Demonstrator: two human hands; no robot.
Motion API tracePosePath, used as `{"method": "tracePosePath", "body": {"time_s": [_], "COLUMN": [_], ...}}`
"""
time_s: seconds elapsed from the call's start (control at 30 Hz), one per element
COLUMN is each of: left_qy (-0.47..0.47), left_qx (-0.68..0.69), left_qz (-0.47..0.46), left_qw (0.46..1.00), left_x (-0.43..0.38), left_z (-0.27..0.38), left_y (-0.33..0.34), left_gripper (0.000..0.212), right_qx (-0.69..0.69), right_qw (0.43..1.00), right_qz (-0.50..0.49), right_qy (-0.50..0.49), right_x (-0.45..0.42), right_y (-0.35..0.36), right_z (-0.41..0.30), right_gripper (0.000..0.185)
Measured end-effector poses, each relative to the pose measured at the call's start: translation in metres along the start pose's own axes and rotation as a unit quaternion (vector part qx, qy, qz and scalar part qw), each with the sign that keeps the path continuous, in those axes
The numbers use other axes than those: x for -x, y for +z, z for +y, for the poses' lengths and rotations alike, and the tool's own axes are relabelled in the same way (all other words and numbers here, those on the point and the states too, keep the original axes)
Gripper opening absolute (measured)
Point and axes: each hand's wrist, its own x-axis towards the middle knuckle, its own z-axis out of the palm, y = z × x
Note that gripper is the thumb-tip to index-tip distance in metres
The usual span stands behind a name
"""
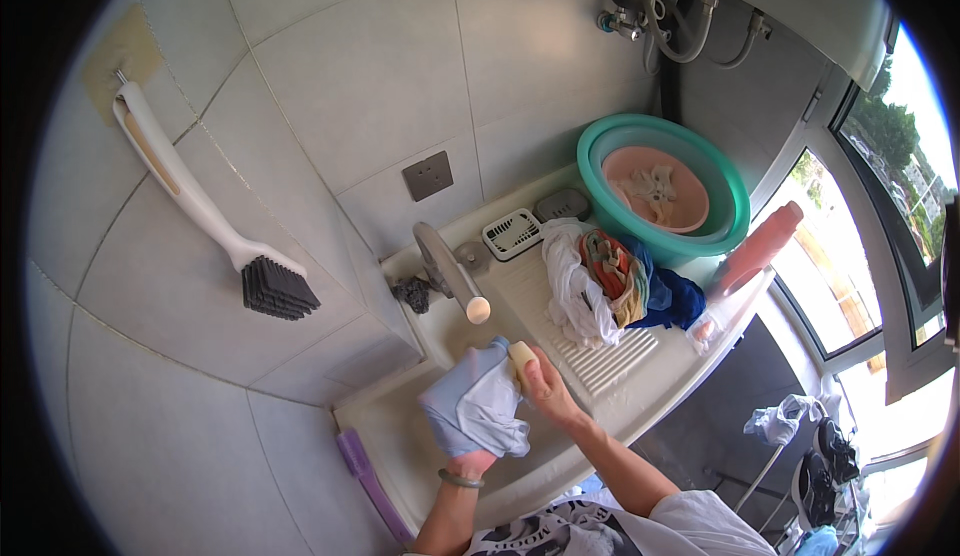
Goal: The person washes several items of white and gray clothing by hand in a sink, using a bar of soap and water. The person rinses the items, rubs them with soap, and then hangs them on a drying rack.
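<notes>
A light blue cloth garment (480,406) is draped over my left hand (474,464), which bears it up above the basin of the laundry sink (375,413). Cloth hides the left fingers; only the base of that hand and a wrist with a bangle show. My right hand (551,391) grips a pale yellow bar of soap (520,359) against the garment's right edge. Above both hands, the metal faucet (454,274) reaches out over the sink. No stream of water is visible from it.
White, patterned and blue clothes (585,286) lie heaped on the ribbed washboard (607,361). Behind them stand nested basins (664,124), a soap dish (512,233) and a pink bottle (757,248). A purple brush (371,481) rests along the left rim. Another brush (187,181) hangs on the wall.
</notes>
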Motion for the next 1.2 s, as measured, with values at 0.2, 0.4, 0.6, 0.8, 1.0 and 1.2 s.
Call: {"method": "tracePosePath", "body": {"time_s": [0.2, 0.4, 0.6, 0.8, 1.0, 1.2], "left_qy": [-0.113, -0.173, -0.285, -0.024, 0.077, 0.042], "left_qx": [0.453, 0.177, -0.289, -0.072, -0.340, -0.235], "left_qz": [0.088, -0.024, -0.216, -0.042, 0.053, 0.115], "left_qw": [0.880, 0.969, 0.888, 0.996, 0.936, 0.964], "left_x": [0.006, 0.024, 0.011, 0.017, 0.013, 0.021], "left_z": [0.008, -0.066, -0.004, -0.034, -0.025, -0.015], "left_y": [-0.026, -0.074, -0.059, -0.048, -0.046, -0.050], "left_gripper": [0.050, 0.040, 0.036, 0.052, 0.037, 0.051], "right_qx": [-0.240, -0.221, -0.259, -0.157, -0.070, -0.142], "right_qw": [0.927, 0.943, 0.930, 0.959, 0.967, 0.940], "right_qz": [-0.065, -0.020, 0.014, 0.013, 0.054, 0.092], "right_qy": [0.282, 0.249, 0.261, 0.237, 0.238, 0.295], "right_x": [-0.014, -0.051, -0.059, -0.048, -0.030, -0.025], "right_y": [-0.027, -0.051, -0.050, -0.041, -0.031, -0.051], "right_z": [-0.031, -0.058, -0.069, -0.005, -0.004, -0.011], "right_gripper": [0.068, 0.074, 0.075, 0.070, 0.075, 0.072]}}
